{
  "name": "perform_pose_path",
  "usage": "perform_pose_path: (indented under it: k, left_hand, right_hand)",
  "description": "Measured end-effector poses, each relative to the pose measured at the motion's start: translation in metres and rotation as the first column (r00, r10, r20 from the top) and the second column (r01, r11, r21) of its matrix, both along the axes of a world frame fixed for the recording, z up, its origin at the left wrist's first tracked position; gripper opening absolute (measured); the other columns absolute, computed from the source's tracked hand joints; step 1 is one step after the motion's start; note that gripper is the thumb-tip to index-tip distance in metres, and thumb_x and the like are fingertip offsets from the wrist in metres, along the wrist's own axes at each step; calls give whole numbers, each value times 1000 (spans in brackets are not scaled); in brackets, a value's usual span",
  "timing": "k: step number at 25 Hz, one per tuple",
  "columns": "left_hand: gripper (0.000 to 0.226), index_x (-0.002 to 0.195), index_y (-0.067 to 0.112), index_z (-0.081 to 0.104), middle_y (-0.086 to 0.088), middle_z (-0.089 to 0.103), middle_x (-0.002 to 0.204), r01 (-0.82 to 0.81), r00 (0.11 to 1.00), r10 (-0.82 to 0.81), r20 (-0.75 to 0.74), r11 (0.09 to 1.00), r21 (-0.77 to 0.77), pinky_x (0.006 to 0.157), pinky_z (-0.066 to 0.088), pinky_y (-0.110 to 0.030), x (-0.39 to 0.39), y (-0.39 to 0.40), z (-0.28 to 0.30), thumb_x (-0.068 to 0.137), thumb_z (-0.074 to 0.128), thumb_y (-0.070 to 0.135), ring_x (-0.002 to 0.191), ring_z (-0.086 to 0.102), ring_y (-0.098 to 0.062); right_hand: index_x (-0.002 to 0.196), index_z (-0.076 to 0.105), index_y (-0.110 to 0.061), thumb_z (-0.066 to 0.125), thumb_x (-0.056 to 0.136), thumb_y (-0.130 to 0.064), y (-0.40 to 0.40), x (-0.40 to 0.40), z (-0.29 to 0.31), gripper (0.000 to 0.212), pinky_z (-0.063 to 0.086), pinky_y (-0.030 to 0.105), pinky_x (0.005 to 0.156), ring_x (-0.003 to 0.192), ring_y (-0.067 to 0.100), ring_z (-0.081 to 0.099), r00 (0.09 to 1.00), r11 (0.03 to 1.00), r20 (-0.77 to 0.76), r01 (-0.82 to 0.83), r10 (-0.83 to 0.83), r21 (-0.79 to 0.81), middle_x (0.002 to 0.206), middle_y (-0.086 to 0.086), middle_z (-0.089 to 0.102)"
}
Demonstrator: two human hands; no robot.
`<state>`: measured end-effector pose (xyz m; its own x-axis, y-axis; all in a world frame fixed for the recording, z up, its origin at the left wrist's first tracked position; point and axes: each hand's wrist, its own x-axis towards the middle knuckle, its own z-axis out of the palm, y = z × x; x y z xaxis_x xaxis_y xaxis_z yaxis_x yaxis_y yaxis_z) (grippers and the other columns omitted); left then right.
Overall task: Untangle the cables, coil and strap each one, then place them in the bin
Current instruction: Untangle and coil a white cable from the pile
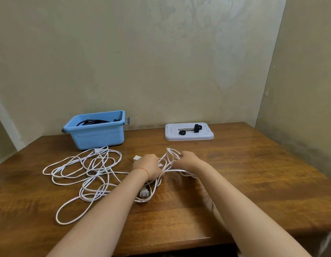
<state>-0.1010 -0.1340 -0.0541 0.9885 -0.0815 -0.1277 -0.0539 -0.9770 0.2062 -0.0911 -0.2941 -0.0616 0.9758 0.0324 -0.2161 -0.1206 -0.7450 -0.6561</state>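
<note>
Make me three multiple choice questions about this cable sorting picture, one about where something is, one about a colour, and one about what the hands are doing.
1. Where does the blue bin stand?
A. At the table's far left, by the wall
B. At the table's near right corner
C. On the floor

2. What colour are the tangled cables on the table?
A. Black
B. White
C. Red

3. What are the left hand and right hand doing?
A. Resting flat on the table
B. Lifting the bin
C. Each gripping strands of the white cable

Answers:
1. A, the bin sits at the back left against the wall, a black cable already inside.
2. B, the loose loops spread over the wood are white.
3. C, both hands' fingers curl round white strands between them.
</note>
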Motion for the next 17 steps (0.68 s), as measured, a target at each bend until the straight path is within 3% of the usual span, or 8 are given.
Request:
perform_pose_path:
  k: [3,6,9,11,13,15,17]
  left_hand:
    - [39,67,18,58,1,58,67,-40,998,31,-54,985,-169,58,39,-27,3,17,-4,88,64,50,65,55,-17]
    - [40,63,18,54,0,55,68,-79,995,60,-75,959,-273,59,37,-28,0,38,-9,90,59,47,65,53,-18]
    - [29,77,18,62,-5,64,88,-196,980,196,-32,931,-308,65,40,-30,0,55,-17,93,51,39,85,61,-24]
    - [25,98,18,68,-6,67,106,-358,922,385,49,892,-274,71,44,-31,0,68,-20,94,49,34,98,63,-27]
    - [26,108,17,68,-6,67,111,-472,861,497,108,860,-195,75,48,-32,-2,85,-21,94,49,28,103,64,-28]
    - [25,109,16,69,-7,68,111,-515,833,537,131,840,-171,77,50,-34,-2,107,-23,95,50,26,103,64,-28]
    - [24,105,15,66,-7,67,110,-484,842,519,148,848,-216,76,48,-34,-3,122,-16,96,55,34,103,63,-29]
  right_hand:
    - [104,62,-17,71,83,-25,16,0,-7,25,51,29,71,84,15,60,998,975,35,-55,48,215,98,3,64]
    - [102,60,-16,72,85,-24,34,5,-12,23,46,27,69,84,15,59,995,963,75,-83,66,255,98,2,65]
    - [103,61,-12,68,90,-20,51,5,-13,16,50,26,69,82,15,64,997,955,82,-26,2,295,95,4,68]
    - [101,63,-8,67,90,-14,62,2,-10,13,50,24,63,74,13,65,997,934,69,-47,24,354,89,5,69]
    - [95,64,-9,67,89,-11,73,-4,-7,7,50,24,59,67,13,63,995,911,82,-81,53,403,83,5,68]
    - [81,61,-16,69,89,-17,84,-6,-1,11,46,24,59,65,12,57,985,946,138,-139,102,293,75,1,63]
    - [77,60,-18,70,89,-26,87,-3,10,18,40,25,57,66,12,54,970,980,170,-187,174,64,72,-3,60]
